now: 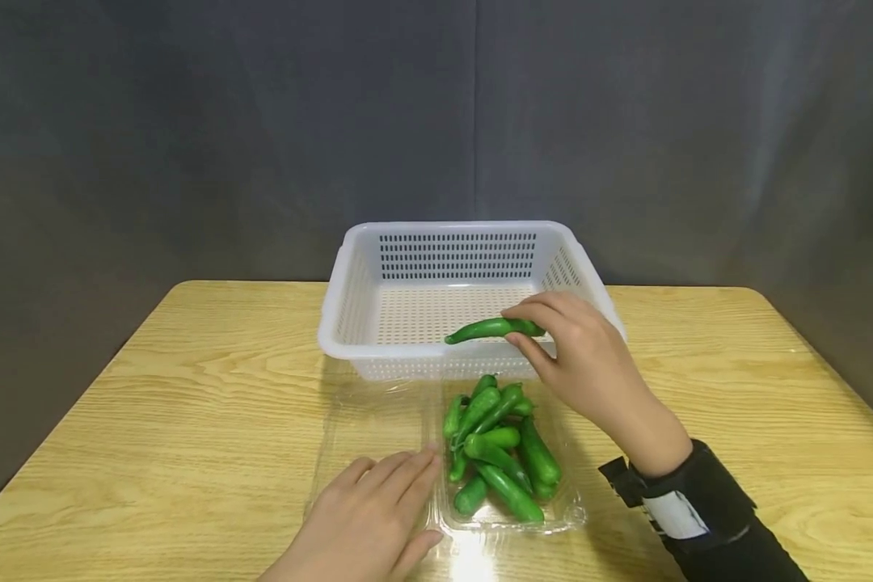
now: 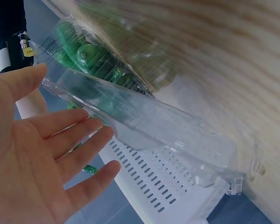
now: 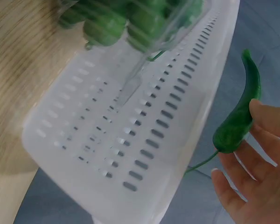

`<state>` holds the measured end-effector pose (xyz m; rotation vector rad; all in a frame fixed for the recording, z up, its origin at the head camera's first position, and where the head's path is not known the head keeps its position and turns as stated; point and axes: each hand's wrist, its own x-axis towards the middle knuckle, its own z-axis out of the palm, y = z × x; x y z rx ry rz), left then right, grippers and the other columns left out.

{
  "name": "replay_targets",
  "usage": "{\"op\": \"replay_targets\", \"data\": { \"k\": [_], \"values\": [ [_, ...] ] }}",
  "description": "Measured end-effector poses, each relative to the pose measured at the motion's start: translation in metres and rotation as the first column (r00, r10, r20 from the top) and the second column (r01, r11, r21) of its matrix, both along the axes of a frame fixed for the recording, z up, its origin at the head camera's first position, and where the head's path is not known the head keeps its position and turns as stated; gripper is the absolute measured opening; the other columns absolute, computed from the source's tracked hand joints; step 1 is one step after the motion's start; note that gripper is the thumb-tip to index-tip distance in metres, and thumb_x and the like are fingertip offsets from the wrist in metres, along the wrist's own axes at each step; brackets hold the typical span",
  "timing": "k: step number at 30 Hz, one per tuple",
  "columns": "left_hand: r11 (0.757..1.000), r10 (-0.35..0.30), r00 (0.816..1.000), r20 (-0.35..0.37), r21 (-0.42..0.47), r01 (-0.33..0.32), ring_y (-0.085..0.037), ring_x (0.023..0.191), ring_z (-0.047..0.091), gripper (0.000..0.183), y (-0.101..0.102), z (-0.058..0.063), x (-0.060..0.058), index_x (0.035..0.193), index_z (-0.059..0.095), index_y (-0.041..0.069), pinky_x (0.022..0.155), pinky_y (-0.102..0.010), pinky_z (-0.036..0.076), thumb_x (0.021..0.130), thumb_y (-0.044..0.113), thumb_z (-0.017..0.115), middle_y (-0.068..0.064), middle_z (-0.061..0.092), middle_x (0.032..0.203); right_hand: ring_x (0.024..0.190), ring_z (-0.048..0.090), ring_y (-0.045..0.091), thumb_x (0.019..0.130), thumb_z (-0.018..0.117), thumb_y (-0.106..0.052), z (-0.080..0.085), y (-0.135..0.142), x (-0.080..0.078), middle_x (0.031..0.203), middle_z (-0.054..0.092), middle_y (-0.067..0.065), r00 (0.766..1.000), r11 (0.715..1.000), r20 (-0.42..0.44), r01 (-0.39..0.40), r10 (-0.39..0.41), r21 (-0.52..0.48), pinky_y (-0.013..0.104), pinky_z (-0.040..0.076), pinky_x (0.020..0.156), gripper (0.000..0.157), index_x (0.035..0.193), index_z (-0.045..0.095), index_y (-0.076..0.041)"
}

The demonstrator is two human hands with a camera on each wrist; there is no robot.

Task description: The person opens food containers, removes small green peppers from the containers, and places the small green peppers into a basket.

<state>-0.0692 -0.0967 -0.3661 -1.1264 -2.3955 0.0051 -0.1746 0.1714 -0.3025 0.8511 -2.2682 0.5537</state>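
Note:
My right hand (image 1: 589, 360) pinches a green chili pepper (image 1: 491, 328) between thumb and fingers, over the near rim of a white plastic basket (image 1: 451, 352). A thin stem trails from the held pepper (image 3: 240, 116) in the right wrist view. Below it, a clear plastic clamshell box (image 1: 553, 517) lies with its lid (image 1: 378, 412) folded out to the left. Several more green peppers (image 1: 498, 453) are piled in the box. My left hand (image 1: 371, 517) is by the lid's inner edge with its fingers extended, holding nothing; whether it touches the plastic I cannot tell.
The slotted basket stands right behind the box, and no vegetables show on its visible floor. Both are on a light wooden table (image 1: 189, 404). A dark grey curtain (image 1: 262, 137) rises behind the table. A black strap (image 1: 691, 501) circles my right wrist.

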Motion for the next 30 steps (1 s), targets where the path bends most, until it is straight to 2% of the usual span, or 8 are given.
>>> {"op": "replay_targets", "data": {
  "k": [7, 16, 30],
  "values": [
    [1.000, 0.000, 1.000, -0.008, -0.006, 0.000, -0.019, 0.112, 0.063, 0.062, 0.000, 0.000, 0.000, 0.131, 0.063, 0.004, 0.084, -0.036, 0.053, 0.090, 0.050, 0.061, -0.008, 0.063, 0.132, 0.100, 0.063, 0.030, 0.082, 0.080, -0.006, -0.004, 0.009, -0.006, 0.104, 0.069, 0.012, 0.998, 0.999, -0.061, 0.031, -0.030, 0.013, 0.045, 0.051, 0.088, 0.025, 0.105, 0.072, -0.001],
    [1.000, -0.002, 1.000, -0.002, -0.007, 0.002, -0.019, 0.112, 0.063, 0.060, 0.000, 0.000, 0.000, 0.131, 0.063, 0.004, 0.084, -0.036, 0.053, 0.091, 0.049, 0.059, -0.007, 0.063, 0.133, 0.098, 0.062, 0.031, 0.082, 0.079, -0.004, -0.010, 0.017, -0.012, 0.106, 0.069, 0.014, 0.996, 0.997, -0.054, 0.071, -0.071, 0.000, 0.044, 0.050, 0.086, 0.025, 0.105, 0.071, 0.000],
    [1.000, -0.003, 1.000, -0.025, -0.023, 0.002, -0.018, 0.111, 0.063, 0.059, 0.000, -0.001, -0.001, 0.130, 0.064, 0.005, 0.083, -0.035, 0.054, 0.092, 0.050, 0.057, -0.005, 0.064, 0.131, 0.092, 0.062, 0.033, 0.083, 0.078, -0.005, -0.017, 0.032, -0.019, 0.105, 0.071, 0.014, 0.979, 0.979, -0.009, 0.203, -0.203, 0.009, 0.047, 0.049, 0.078, 0.024, 0.106, 0.072, -0.001]
  ]
}}
